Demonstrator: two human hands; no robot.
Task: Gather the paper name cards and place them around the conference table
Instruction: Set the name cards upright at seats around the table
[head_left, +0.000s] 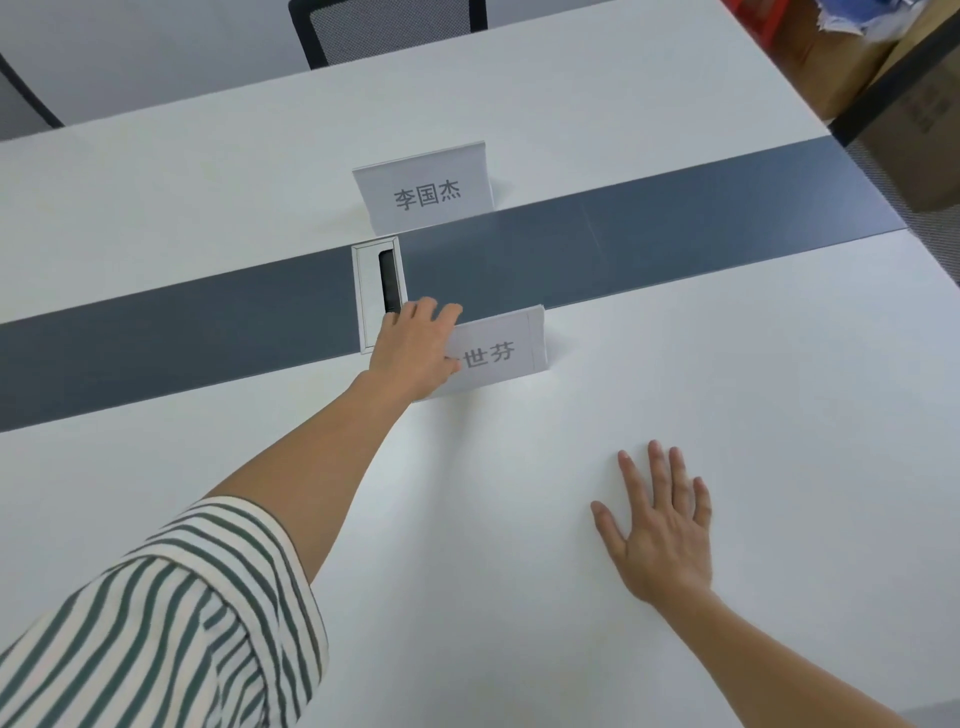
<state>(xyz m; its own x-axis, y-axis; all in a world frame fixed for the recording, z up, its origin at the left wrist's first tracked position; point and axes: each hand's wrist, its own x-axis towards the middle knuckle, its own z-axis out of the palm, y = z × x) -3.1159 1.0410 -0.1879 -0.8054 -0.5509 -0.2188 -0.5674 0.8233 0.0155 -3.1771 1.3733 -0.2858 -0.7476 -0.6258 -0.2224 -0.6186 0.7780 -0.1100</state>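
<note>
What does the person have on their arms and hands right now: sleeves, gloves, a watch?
The left arm wears a loose sleeve, cream with dark green stripes, ending near the elbow; the forearm below it is bare. The right arm shows no sleeve in view. The left hand and right hand are bare: no gloves, rings or watch visible.

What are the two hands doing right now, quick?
Left hand: holding the near paper name card by its left end.
Right hand: open, flat on the white table, holding nothing.
</note>
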